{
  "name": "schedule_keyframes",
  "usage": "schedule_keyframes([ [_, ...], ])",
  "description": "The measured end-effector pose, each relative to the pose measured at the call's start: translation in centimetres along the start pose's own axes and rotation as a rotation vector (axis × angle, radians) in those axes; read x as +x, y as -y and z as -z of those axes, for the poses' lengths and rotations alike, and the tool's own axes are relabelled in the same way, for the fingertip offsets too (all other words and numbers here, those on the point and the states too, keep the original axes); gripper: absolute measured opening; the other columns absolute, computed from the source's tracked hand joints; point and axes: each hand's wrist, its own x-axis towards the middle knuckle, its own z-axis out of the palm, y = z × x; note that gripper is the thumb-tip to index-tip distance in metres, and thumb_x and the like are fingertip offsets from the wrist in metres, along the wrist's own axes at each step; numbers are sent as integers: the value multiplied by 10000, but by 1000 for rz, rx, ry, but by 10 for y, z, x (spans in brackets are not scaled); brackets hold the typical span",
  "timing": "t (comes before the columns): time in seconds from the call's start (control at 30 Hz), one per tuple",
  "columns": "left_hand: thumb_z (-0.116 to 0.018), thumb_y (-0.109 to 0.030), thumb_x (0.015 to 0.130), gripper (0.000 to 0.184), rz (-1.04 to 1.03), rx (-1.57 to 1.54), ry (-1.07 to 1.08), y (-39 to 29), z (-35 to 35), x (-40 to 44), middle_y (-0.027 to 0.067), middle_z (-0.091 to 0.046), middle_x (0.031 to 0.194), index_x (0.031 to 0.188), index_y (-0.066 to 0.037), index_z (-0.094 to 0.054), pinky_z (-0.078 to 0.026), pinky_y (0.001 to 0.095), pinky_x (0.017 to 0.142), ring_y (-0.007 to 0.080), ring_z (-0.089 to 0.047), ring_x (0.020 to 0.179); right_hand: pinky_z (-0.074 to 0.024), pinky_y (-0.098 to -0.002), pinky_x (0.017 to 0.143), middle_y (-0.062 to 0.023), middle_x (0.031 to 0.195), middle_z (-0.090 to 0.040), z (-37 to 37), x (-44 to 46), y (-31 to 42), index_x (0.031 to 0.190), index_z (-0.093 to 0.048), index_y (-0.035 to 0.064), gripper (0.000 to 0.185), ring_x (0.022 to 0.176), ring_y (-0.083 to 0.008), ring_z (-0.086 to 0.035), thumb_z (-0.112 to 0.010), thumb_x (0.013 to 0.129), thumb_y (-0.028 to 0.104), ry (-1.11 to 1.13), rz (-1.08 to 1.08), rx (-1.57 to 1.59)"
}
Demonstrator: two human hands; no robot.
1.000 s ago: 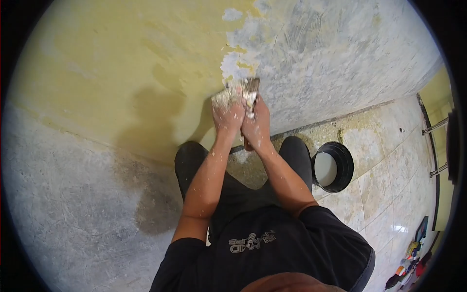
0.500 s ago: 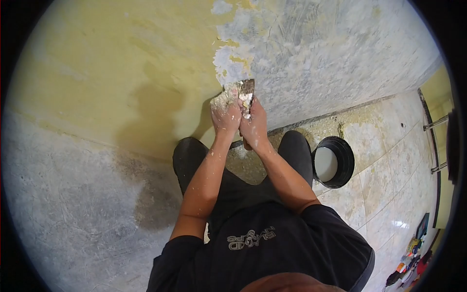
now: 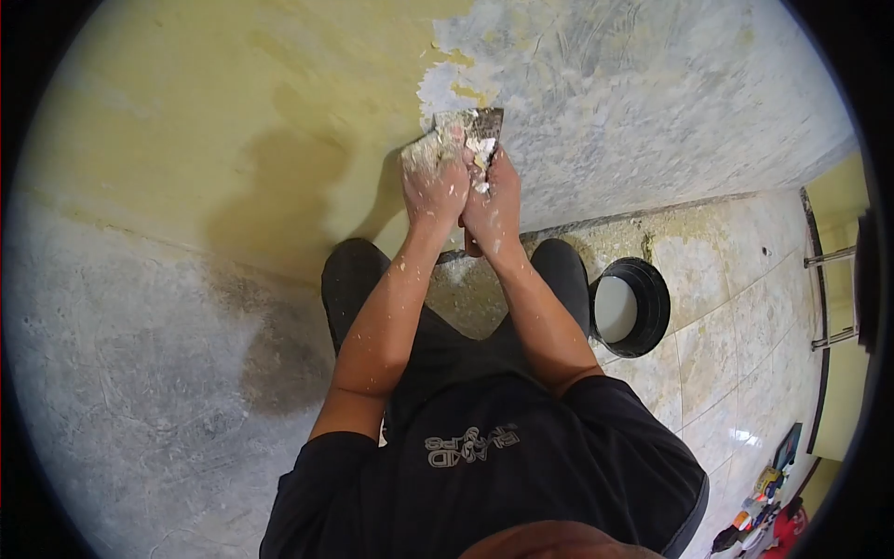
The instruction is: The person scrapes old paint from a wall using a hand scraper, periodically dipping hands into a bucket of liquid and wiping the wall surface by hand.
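Both hands are closed on one scraper, a wide flat blade whose handle end shows below my right hand. The blade's edge lies against the wall, where yellow paint borders a bare grey-white area. My left hand, crusted with pale paint flakes, presses fingers on the blade's left part. My right hand wraps round the handle and lower blade. White and yellowish flakes lie on the blade between the hands. Just above the edge, a ragged white patch breaks the yellow paint.
A black bucket with cloudy whitish liquid stands on the tiled floor, right of my knee. Scrapings litter the floor between my legs. Assorted items lie at the lower right, and metal rails stand at the right edge.
Both hands have pushed the scraper up along the wall, its edge now nearer the top of the ragged patch. The view has shifted slightly.
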Motion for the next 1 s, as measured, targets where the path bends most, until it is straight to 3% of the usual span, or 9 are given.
schedule_keyframes([
  [0.07,-551,-225,832,247,-59,-4,-28,10,-6,0,193,-625,698,793,2,-641,-448,435,616,359,-604,671,-475,-367,663,-225,854,-642,2,1,-13,1055,-559,-12,222,778,-330,-649,-550,867,105,-16,136,-118],
  [0.6,-529,-245,869,280,34,-30,-31,7,-2,0,180,-635,713,828,10,-639,-455,442,646,376,-596,683,-468,-378,635,-247,794,-622,1,3,15,989,-546,-23,192,756,-378,-636,-570,852,108,36,50,-91],
  [0.67,-507,-265,885,309,283,-228,-30,17,-12,-11,171,-646,732,814,2,-646,-454,443,643,367,-601,691,-467,-380,628,-243,783,-623,4,-11,-7,986,-546,-20,195,760,-395,-632,-577,841,106,29,15,-140],
  [0.7,-472,-293,905,357,158,46,-28,27,-15,-15,180,-649,746,807,2,-648,-457,450,646,370,-606,700,-416,-298,481,-72,691,-597,5,-16,-23,1004,-551,0,196,525,-105,-497,-570,881,151,26,30,-121],
  [0.73,-472,-293,905,357,145,43,-34,30,-17,-12,180,-649,746,807,2,-648,-457,450,646,370,-606,700,-416,-298,481,-72,691,-597,6,-12,-20,1004,-551,0,196,525,-105,-497,-570,881,151,23,44,-117],
  [0.8,-466,-307,903,374,40,110,-42,32,-20,-5,184,-644,725,800,3,-646,-458,451,648,370,-609,700,-468,-384,637,-221,792,-633,7,-6,-12,976,-566,-18,194,746,-342,-642,-571,850,130,19,40,-124],
  [0.93,-490,-270,876,309,-43,76,-36,-24,-9,12,196,-647,794,853,-8,-651,-455,464,669,377,-610,745,-468,-384,650,-216,807,-637,13,16,20,984,-573,-18,196,734,-313,-633,-553,867,139,10,58,36],
  [0.97,-513,-320,912,402,-65,-27,-73,-22,-12,8,124,-621,623,757,28,-642,-438,388,574,254,-593,574,-467,-380,649,-207,807,-639,17,14,20,985,-572,-18,194,724,-303,-625,-549,872,137,-10,101,-67],
  [1.0,-513,-320,912,402,-78,-30,-76,-12,-21,8,124,-621,623,757,28,-642,-438,388,574,254,-593,574,-466,-375,648,-198,806,-641,20,12,17,986,-571,-19,192,715,-293,-618,-544,877,136,-35,144,-168],
])
